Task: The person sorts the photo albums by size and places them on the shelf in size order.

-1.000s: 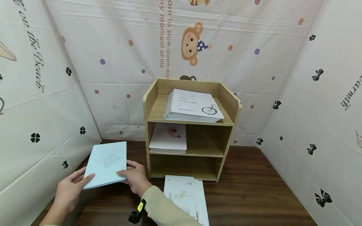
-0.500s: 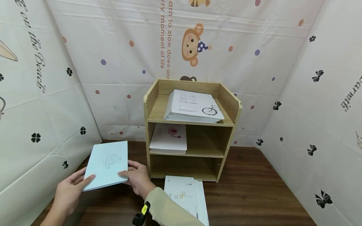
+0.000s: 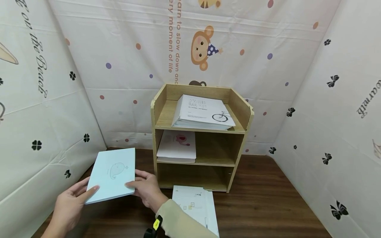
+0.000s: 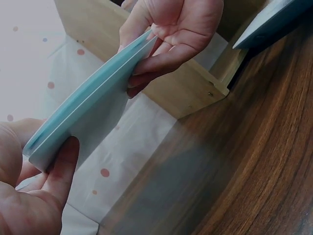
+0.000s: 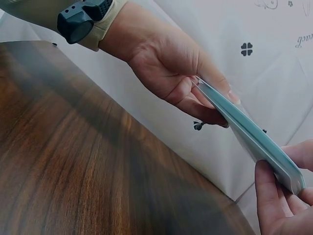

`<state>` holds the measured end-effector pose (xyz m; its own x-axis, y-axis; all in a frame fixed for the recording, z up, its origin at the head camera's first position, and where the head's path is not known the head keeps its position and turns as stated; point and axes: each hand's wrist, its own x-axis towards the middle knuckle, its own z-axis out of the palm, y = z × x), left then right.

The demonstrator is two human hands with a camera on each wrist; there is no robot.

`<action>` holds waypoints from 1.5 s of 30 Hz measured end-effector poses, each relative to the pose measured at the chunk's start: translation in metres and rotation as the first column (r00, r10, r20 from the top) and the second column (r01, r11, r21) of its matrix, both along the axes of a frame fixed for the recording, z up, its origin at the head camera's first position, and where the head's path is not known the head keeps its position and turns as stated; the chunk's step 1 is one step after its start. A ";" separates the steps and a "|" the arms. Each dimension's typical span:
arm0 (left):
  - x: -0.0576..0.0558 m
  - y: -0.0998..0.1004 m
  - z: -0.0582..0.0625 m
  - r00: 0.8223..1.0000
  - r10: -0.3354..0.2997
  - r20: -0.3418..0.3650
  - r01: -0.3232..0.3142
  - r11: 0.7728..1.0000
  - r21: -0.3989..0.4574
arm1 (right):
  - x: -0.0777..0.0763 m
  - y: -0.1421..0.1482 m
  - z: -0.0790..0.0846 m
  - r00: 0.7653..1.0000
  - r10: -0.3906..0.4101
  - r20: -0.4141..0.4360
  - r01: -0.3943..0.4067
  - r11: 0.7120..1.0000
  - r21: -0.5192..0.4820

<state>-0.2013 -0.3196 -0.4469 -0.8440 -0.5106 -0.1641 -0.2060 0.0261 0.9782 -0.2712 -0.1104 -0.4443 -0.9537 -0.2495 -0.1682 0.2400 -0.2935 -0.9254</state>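
Observation:
A light blue notebook [image 3: 104,178] with a small whale drawn on its cover is held up at the left, tilted, between both hands. My left hand [image 3: 68,203] pinches its lower left corner, thumb on the cover and fingers underneath. At the right edge my right hand [image 3: 148,188] grips it the same way. Seen edge-on in the left wrist view, the notebook [image 4: 93,93] shows layered edges, and its pale underside is above the table. The right wrist view shows the right thumb along one face of the notebook [image 5: 254,134] and the fingers behind it.
A three-level wooden shelf [image 3: 154,142] stands at the back. White books [image 3: 205,110] with a bicycle drawing lie on top; white notebooks [image 3: 175,145] with a pink elephant lie on the middle level's left. White booklets [image 3: 194,205] lie on the dark wooden table [image 3: 262,205] before it. Printed cloth surrounds everything.
The notebook's near edge has dipped slightly and the right hand has shifted a little rightward. Both hands keep their hold, and the shelf's contents stay the same.

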 end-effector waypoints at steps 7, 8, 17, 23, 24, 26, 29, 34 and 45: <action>0.007 0.003 0.004 1.000 -0.006 -0.026 0.007 1.000 0.021 | 0.005 0.007 0.005 1.000 0.025 -0.011 -0.025 0.999 -0.025; 0.008 0.003 0.005 0.999 -0.005 -0.034 0.006 0.999 0.033 | 0.006 0.008 0.006 1.000 0.027 -0.012 -0.027 0.999 -0.026; 0.017 0.008 0.010 0.994 -0.017 -0.105 0.029 0.994 0.105 | 0.014 0.018 0.013 0.998 0.050 -0.029 -0.052 0.997 -0.052; 0.021 0.011 0.016 0.995 -0.020 -0.095 0.029 0.995 0.091 | 0.019 0.026 0.017 0.996 0.075 -0.041 -0.077 0.996 -0.053; 0.021 0.011 0.017 0.996 -0.023 -0.085 0.030 0.996 0.082 | 0.020 0.027 0.018 0.996 0.079 -0.043 -0.082 0.995 -0.055; 0.023 0.011 0.018 0.996 -0.035 -0.082 0.042 0.996 0.082 | 0.021 0.029 0.019 0.995 0.088 -0.045 -0.091 0.994 -0.060; 0.027 0.012 0.020 0.994 -0.051 -0.099 0.060 0.994 0.093 | 0.024 0.032 0.022 0.994 0.098 -0.049 -0.102 0.992 -0.070; 0.032 0.013 0.020 0.982 -0.066 -0.176 0.088 0.989 0.121 | 0.029 0.038 0.026 0.992 0.116 -0.053 -0.119 0.990 -0.074; 0.040 0.015 0.021 0.959 -0.112 -0.261 0.147 0.982 0.121 | 0.040 0.048 0.032 0.989 0.132 -0.067 -0.138 0.986 -0.097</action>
<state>-0.1608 -0.3049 -0.4260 -0.9244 -0.3815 0.0012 0.0438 -0.1030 0.9937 -0.2309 -0.0620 -0.4119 -0.9177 -0.3893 -0.0790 0.2287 -0.3552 -0.9064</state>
